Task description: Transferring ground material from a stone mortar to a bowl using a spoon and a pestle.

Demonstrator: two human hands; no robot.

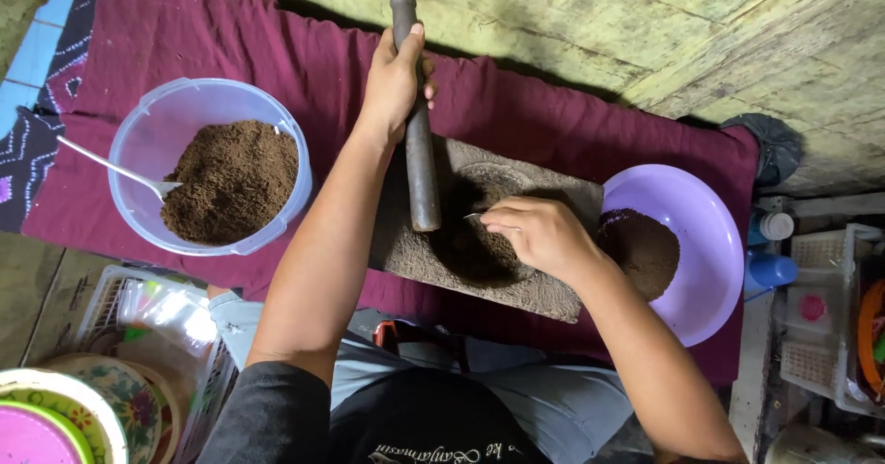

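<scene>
My left hand grips the upper part of a dark stone pestle that stands tilted on a flat grey grinding stone. My right hand rests over the stone's hollow, fingers closed on a small metal spoon whose tip shows at the fingertips. Dark brown ground powder lies in the hollow under that hand.
A clear plastic tub at the left holds brown powder with a metal spoon in it. A purple bowl at the right holds darker powder. A maroon cloth lies under everything. Baskets, plates and bottles stand at both lower edges.
</scene>
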